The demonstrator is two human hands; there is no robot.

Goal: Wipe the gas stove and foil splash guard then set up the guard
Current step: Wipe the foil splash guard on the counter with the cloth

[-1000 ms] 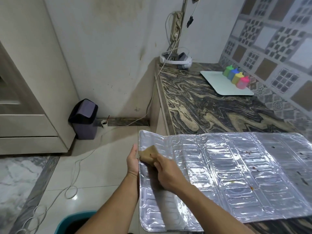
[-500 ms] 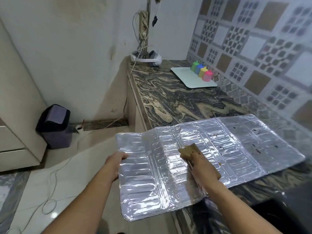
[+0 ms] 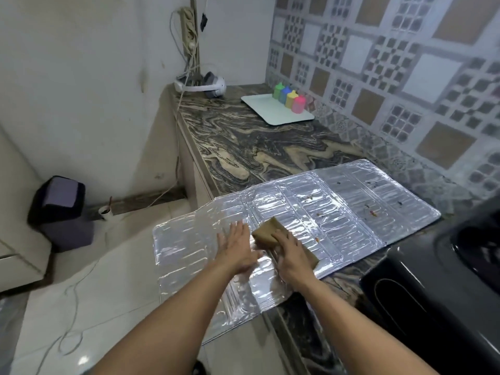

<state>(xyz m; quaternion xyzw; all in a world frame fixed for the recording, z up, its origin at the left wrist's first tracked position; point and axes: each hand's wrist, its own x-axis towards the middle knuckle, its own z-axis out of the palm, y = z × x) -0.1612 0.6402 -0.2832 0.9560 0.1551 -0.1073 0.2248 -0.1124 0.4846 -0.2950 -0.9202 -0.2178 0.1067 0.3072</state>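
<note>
The foil splash guard (image 3: 319,212) is lying flat across the marbled countertop (image 3: 257,147), its 9 o'clock end overhanging the counter edge above the floor. The right hand (image 3: 290,255) is pressing a brown sponge (image 3: 270,232) onto the foil near the middle of the sheet, fingers curled over the top of it, holding it firmly. The left hand (image 3: 238,247) is resting just beside it at 9 o'clock, palm down and fingers spread flat, gripping nothing and pinning the sheet.

To do this step well, I judge the flat hand should be keeping its weight over the counter-supported part, since the overhanging panel would likely buckle under pressure. Strokes should be running along the embossed ribs toward 3 o'clock, where coloured food specks are showing on the two far panels, with light pressure so the thin foil is not creasing or tearing.

Counting: one guard, folded into what looks like four panels; one sponge; two hands. At 12 o'clock, one white tray (image 3: 259,109) is carrying four small bottles (image 3: 289,97): green, blue, yellow, pink. The black gas stove (image 3: 443,288) is sitting at 4 o'clock, touching the guard's near corner.
</note>
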